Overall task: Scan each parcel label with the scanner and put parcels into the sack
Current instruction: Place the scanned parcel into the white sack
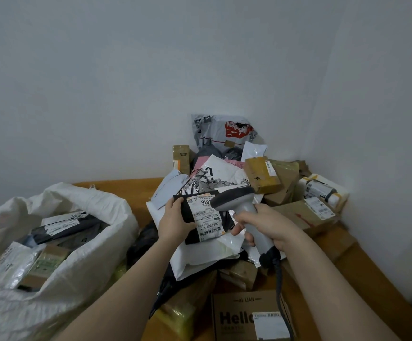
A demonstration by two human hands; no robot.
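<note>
The black parcel (190, 209) is a flat poly mailer. I judge it light, soft and limp, with a slick skin, so it is likely to sag or slide if pinched at one corner only. The left hand (175, 217) grips its left edge, thumb curled over the top face and fingers hidden beneath. That looks like a sound hold, since it keeps the white label (206, 219) bare and fairly flat.

The parcel is held over the heap of parcels that spreads from the far right corner of the tabletop (116, 186) towards the middle. Its long axis runs far to near, leaning a little to the right. The label faces up, with its print upside down to the wearer.

The right hand (266, 225) is wrapped round the handle of the scanner (245, 207), forefinger at the front. The scanner's head sits just beside the label's far right corner, window angled down and left at it. Its cable trails towards the near edge.

The sack (116, 217) gapes by the tabletop's left edge — already holding several parcels.
</note>
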